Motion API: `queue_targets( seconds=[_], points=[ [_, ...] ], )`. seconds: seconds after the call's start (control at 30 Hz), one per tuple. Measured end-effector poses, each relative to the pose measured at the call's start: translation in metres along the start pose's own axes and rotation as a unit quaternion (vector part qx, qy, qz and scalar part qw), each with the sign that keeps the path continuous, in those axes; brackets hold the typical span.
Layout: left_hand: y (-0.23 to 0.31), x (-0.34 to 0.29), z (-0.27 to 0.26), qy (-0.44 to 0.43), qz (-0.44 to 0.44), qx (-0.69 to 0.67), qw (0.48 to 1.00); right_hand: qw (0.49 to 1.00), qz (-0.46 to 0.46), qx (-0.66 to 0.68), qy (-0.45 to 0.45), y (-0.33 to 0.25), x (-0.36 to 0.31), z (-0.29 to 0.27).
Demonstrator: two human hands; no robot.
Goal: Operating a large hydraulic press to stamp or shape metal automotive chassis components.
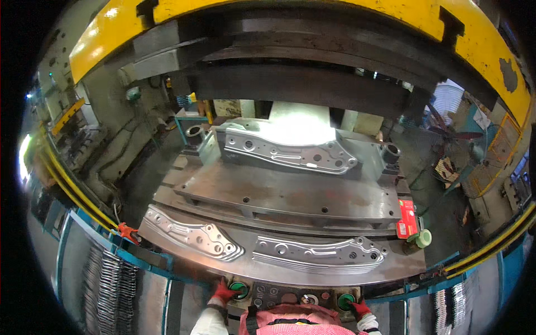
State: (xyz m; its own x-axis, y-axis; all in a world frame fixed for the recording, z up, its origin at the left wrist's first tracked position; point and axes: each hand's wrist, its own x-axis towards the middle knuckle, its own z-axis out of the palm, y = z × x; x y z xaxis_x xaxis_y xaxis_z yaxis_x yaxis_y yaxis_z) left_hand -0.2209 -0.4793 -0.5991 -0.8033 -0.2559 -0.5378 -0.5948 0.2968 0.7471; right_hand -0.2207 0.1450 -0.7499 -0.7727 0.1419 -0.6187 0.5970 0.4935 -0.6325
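Observation:
My left hand (224,292), in a red glove, rests at a green push button (239,289) on the left of the control panel, fingers apart and holding nothing. At the right green button (346,302) is my right hand (362,308), also red-gloved, its fingers reaching onto the button's edge with nothing in them. One long stamped metal panel (290,152) with holes lies on the press's lower die (279,192). In front of the die sit two stacks of similar panels: a left stack (190,233) and a right stack (321,254).
The dark upper ram (301,84) hangs over the die, under a yellow press frame (312,10). A red box (407,219) and a pale green-capped container (423,238) stand at the bed's right. Yellow rails (491,243) flank both sides. A fan (452,134) stands at the right.

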Motion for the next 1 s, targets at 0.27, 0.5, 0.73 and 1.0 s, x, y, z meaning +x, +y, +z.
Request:
queue_targets(
  seconds=[0.27, 0.5, 0.73, 1.0],
  points=[
    [-0.003, -0.003, 0.006, 0.058, 0.012, -0.032, 0.998, 0.992, -0.044, 0.063, 0.102, -0.030, -0.027, 0.015],
    [-0.040, 0.020, 0.008, 0.094, 0.016, 0.062, 0.994, 0.988, -0.012, 0.045, 0.150, -0.126, -0.096, 0.003],
    [-0.075, 0.045, 0.008, 0.067, 0.032, 0.010, 0.997, 0.988, 0.035, -0.016, 0.151, -0.148, -0.109, -0.001],
    [-0.036, 0.024, 0.009, 0.079, -0.048, 0.092, 0.991, 0.987, 0.007, 0.033, 0.157, -0.135, -0.102, 0.002]
  ],
)
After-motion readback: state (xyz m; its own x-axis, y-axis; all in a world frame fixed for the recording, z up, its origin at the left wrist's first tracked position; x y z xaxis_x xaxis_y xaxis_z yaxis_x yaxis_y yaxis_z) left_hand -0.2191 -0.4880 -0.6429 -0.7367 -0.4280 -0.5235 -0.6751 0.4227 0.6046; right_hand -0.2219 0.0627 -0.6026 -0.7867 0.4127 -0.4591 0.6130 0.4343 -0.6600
